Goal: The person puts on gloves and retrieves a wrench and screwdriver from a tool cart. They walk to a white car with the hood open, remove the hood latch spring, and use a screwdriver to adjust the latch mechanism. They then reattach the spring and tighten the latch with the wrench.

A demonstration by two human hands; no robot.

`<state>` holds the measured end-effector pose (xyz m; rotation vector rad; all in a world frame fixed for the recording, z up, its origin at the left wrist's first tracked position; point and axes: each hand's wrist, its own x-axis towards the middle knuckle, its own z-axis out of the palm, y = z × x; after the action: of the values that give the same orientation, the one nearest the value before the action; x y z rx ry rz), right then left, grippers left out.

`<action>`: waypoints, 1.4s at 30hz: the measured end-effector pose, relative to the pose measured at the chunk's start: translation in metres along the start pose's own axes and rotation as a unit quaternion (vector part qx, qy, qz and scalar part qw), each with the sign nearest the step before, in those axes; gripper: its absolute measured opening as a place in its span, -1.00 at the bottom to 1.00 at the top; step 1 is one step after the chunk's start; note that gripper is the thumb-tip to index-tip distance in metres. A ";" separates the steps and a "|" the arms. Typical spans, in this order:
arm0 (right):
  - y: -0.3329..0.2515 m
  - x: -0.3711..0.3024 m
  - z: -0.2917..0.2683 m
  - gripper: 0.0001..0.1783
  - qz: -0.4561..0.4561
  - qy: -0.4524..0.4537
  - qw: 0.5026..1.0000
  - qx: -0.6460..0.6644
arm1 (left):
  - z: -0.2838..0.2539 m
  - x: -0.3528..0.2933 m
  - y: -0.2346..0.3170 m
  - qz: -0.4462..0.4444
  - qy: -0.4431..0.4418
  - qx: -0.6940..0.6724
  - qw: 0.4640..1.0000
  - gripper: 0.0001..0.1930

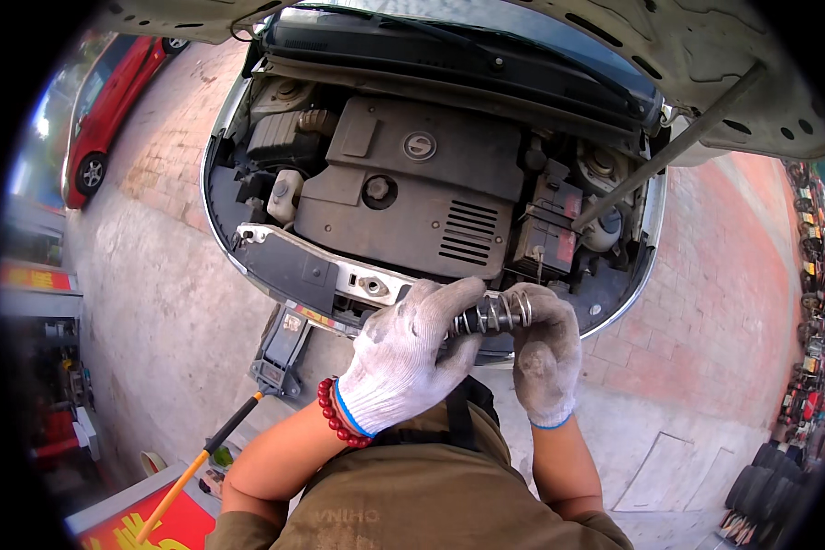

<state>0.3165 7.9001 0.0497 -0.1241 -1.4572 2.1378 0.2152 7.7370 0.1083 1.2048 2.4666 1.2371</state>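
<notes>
Over the open engine bay [412, 192], the coil spring [492, 314] lies crosswise between both gloved hands, the left hand [405, 353] clamped on its left end, the right hand [545, 348] closed around its right end

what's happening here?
A person in white work gloves stands at the front of a car with its hood propped open. Both hands grip a dark metal part with a coil spring: the left hand wraps one end, the right hand holds the other. It is held in the air just in front of the engine bay. A floor jack sits under the front bumper.
</notes>
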 end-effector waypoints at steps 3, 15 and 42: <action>0.003 0.003 0.005 -0.54 0.018 -0.005 1.000 0.014 | -0.001 -0.002 0.000 0.029 0.026 0.014 0.999 -0.42; 0.001 0.002 0.008 -0.13 0.057 -0.016 0.998 -0.005 | -0.004 -0.014 0.002 -0.012 -0.022 -0.042 0.999 -0.36; -0.002 -0.013 -0.009 -0.20 -0.014 -0.022 0.982 -0.186 | -0.002 -0.030 0.001 -0.088 -0.099 -0.366 0.921 -0.52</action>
<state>0.3317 7.9023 0.0450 -0.1921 -1.8592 1.8340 0.2348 7.7154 0.1034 0.8204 1.6564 1.6580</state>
